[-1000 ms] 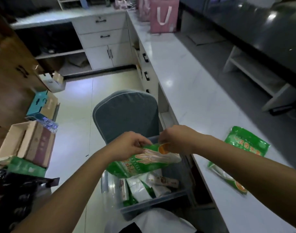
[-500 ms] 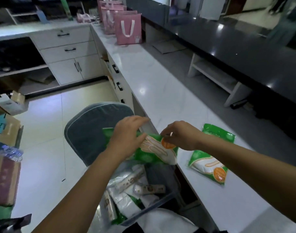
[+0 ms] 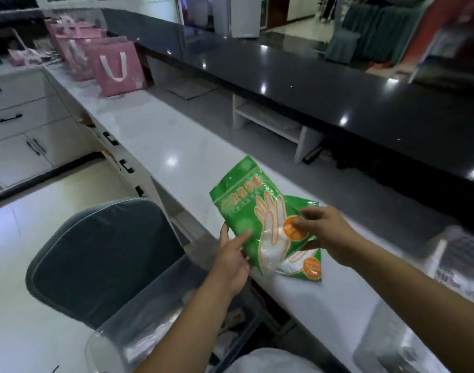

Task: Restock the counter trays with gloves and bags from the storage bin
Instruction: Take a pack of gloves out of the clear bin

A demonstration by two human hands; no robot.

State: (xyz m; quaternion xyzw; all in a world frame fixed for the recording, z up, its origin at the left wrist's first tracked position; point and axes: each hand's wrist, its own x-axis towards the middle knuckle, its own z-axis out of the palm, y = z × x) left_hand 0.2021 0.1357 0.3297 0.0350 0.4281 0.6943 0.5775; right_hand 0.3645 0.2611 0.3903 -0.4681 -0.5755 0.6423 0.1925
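Observation:
A green glove packet (image 3: 246, 208) with a printed hand outline is held over the white counter (image 3: 160, 138). My left hand (image 3: 234, 261) grips its lower left edge. My right hand (image 3: 324, 232) pinches it at the orange circle on the right. Under it, a second green glove packet (image 3: 308, 267) lies flat on the counter, mostly covered. The clear plastic storage bin (image 3: 160, 313) sits below the counter edge beside my left forearm; its contents are blurred.
A grey chair back (image 3: 101, 254) stands left of the bin. Pink gift bags (image 3: 114, 68) line the far end of the counter. A raised black counter (image 3: 338, 98) runs along the right, with a white shelf (image 3: 270, 122) beneath. White drawers (image 3: 20, 117) are at far left.
Both hands have carried the green packet up and right from above the bin to over the counter, on top of the packet lying there. The view has swung right.

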